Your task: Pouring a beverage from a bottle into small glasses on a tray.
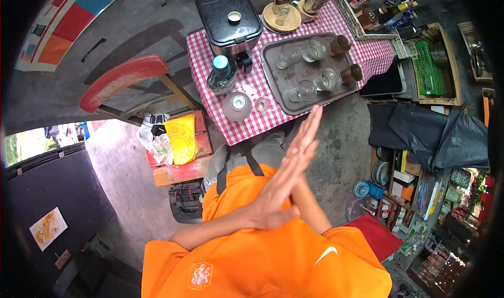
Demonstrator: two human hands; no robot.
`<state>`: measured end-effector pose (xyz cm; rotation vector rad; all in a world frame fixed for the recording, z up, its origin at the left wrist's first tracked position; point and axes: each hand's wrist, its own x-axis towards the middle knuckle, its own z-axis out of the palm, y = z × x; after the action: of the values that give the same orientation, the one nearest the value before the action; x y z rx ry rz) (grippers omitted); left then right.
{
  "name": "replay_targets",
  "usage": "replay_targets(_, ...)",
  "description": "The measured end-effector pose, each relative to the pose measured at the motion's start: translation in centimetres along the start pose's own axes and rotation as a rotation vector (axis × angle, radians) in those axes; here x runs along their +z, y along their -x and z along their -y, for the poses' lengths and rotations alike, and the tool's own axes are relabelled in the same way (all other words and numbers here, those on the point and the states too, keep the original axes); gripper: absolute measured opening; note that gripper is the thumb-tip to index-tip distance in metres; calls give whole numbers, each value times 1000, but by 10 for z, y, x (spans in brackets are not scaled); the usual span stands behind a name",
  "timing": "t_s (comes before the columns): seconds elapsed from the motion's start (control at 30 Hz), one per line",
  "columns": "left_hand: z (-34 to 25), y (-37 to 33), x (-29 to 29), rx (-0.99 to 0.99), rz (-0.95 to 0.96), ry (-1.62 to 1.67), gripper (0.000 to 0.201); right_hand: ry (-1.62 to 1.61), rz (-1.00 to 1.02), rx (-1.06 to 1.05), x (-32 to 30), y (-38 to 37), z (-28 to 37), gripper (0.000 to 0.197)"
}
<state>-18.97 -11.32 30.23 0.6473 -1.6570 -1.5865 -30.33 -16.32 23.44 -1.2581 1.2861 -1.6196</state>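
My left hand (pixel 274 193) and my right hand (pixel 310 127) are pressed palm to palm in front of my orange shirt, with fingers stretched out. Most of the right palm lies hidden behind the left hand, and nothing shows between them. Just beyond the fingertips is a dark brown tray (pixel 273 81) on a table. Several clear glasses (pixel 306 91) stand on it, along with two brown glasses (pixel 351 73). Left of the tray are a small glass (pixel 261 105), a round frosted jar (pixel 237 107) and a blue-capped bottle (pixel 221 77).
A red-and-white checked cloth (pixel 247 132) covers the table. A black-lidded appliance (pixel 226 12), wooden plates (pixel 273 19) and a white basket (pixel 349 17) of bottles stand at the back. To the left, a red chair (pixel 126 82) holds a yellow cloth (pixel 181 140). Crowded shelves (pixel 401 193) line the right.
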Motion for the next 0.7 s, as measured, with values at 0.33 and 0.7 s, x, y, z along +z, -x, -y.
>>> replay_targets(0.33, 41, 2, -3, 177, 100, -723, 99, -982, 113, 951, -10, 40, 25, 72)
replay_targets(0.7, 104, 40, -53, -289, -226, 95, 93, -649, 510, 849, 23, 77, 72, 97)
